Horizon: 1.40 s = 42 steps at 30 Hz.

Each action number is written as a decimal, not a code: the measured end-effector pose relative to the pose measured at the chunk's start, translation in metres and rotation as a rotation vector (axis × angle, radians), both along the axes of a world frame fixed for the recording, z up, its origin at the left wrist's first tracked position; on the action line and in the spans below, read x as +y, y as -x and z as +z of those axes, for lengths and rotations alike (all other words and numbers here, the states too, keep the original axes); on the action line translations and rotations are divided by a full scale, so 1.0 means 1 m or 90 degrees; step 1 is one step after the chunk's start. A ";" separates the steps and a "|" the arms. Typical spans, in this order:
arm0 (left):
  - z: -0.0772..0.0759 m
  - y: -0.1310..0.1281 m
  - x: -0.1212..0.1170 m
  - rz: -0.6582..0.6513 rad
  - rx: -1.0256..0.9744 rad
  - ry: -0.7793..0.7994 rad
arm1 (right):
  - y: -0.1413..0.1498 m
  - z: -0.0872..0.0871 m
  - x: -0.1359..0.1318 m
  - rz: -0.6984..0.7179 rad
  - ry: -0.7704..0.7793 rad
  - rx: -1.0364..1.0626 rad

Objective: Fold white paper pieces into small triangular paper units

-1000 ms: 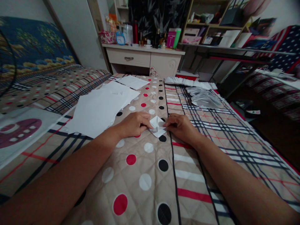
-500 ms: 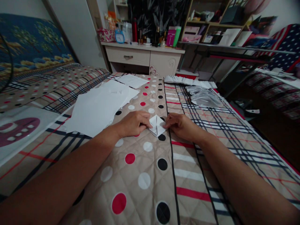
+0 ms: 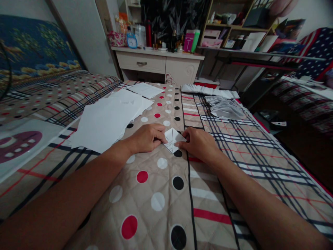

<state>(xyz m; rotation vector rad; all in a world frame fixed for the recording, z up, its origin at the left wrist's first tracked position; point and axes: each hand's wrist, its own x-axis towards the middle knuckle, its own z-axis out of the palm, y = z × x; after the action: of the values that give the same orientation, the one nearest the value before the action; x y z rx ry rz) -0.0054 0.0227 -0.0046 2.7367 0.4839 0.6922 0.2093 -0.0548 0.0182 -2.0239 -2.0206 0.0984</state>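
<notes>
A small folded piece of white paper (image 3: 171, 138) lies on the dotted bedspread between my hands, its creases meeting along the middle and some printed lines on it. My left hand (image 3: 150, 138) pinches its left corner with curled fingers. On the other side, my right hand (image 3: 197, 141) grips the right part, the thumb lying over the paper's lower right edge. To the left of my left hand is a stack of white paper sheets (image 3: 106, 119).
Folded paper pieces (image 3: 225, 107) lie in a pile at the right back, behind them a row of folded paper (image 3: 208, 91). A smaller paper stack (image 3: 145, 90) sits farther back. Left is a plastic bag (image 3: 28, 139). A white dresser (image 3: 156, 64) stands beyond the bed.
My right hand has shifted slightly, its thumb now farther onto the paper's right flap. The left hand stays on the left corner. The whole view has moved a little.
</notes>
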 end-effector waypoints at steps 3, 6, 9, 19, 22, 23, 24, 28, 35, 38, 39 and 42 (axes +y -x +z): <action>-0.003 -0.001 0.000 -0.004 -0.019 0.006 | -0.001 0.001 0.000 0.020 0.013 -0.001; -0.004 -0.003 0.000 -0.011 -0.073 -0.003 | -0.004 -0.006 0.000 0.023 -0.021 0.084; 0.000 -0.005 -0.001 0.051 -0.183 0.037 | -0.007 -0.018 0.003 0.013 -0.063 0.284; 0.001 -0.017 -0.005 0.134 -0.328 0.571 | 0.003 -0.019 0.004 0.003 -0.151 0.557; 0.000 -0.021 -0.008 0.159 -0.316 0.591 | 0.004 -0.018 0.003 0.012 -0.160 0.583; 0.001 -0.022 -0.009 0.164 -0.322 0.596 | 0.004 -0.018 0.003 0.016 -0.162 0.593; 0.001 -0.022 -0.010 0.168 -0.328 0.602 | 0.005 -0.018 0.003 0.020 -0.162 0.603; 0.001 -0.022 -0.011 0.167 -0.334 0.593 | 0.004 -0.019 0.004 0.030 -0.152 0.636; 0.001 -0.017 -0.011 0.187 -0.263 0.367 | 0.002 -0.017 0.005 0.050 -0.118 0.663; 0.002 -0.014 -0.010 0.171 -0.206 0.223 | 0.002 -0.015 0.004 0.057 -0.088 0.664; 0.002 -0.013 -0.010 0.158 -0.188 0.190 | 0.001 -0.014 0.004 0.061 -0.077 0.668; 0.001 -0.011 -0.008 0.121 -0.141 0.150 | 0.000 -0.014 0.005 0.076 -0.053 0.679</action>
<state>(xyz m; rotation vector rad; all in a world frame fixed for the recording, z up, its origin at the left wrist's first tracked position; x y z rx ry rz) 0.0057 0.0144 -0.0032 2.3813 0.7279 0.9100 0.2094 -0.0502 0.0046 -1.3033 -1.3801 0.8830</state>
